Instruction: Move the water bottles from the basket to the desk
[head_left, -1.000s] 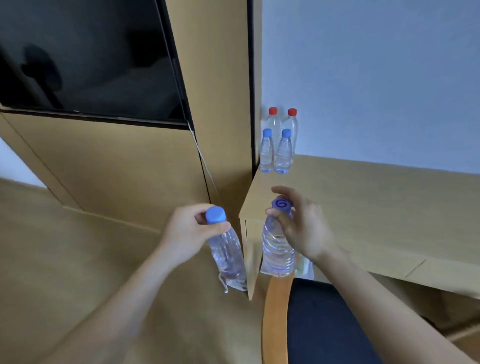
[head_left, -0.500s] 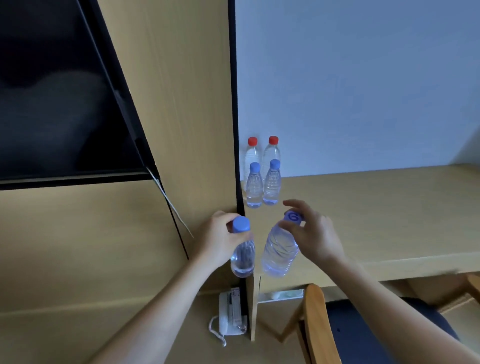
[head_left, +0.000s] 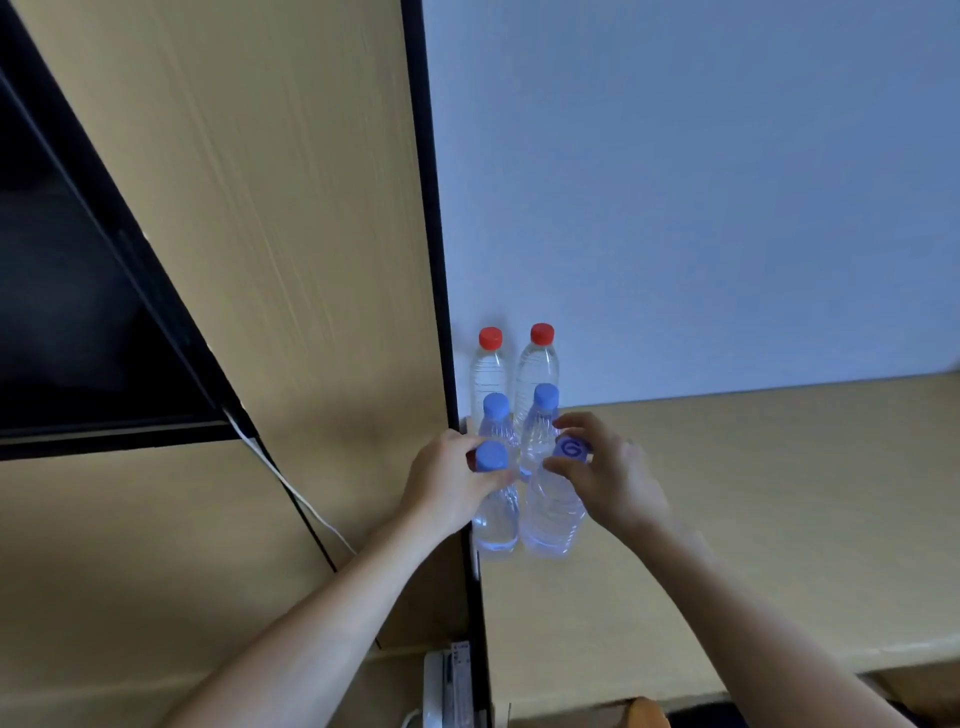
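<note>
The left hand (head_left: 447, 483) pinches the neck of one blue-capped bottle (head_left: 496, 512) just under its cap; the right hand (head_left: 610, 475) is closed around the cap of a second bottle (head_left: 550, 512). Both bottles stand at the worktop (head_left: 727, 519) left edge, right in front of four bottles already placed (head_left: 517, 400) in the back-left corner (whether the bases fully rest is unclear). The sensible finish is to lower them straight, keep clear of the edge, then release without nudging the row behind.
</note>
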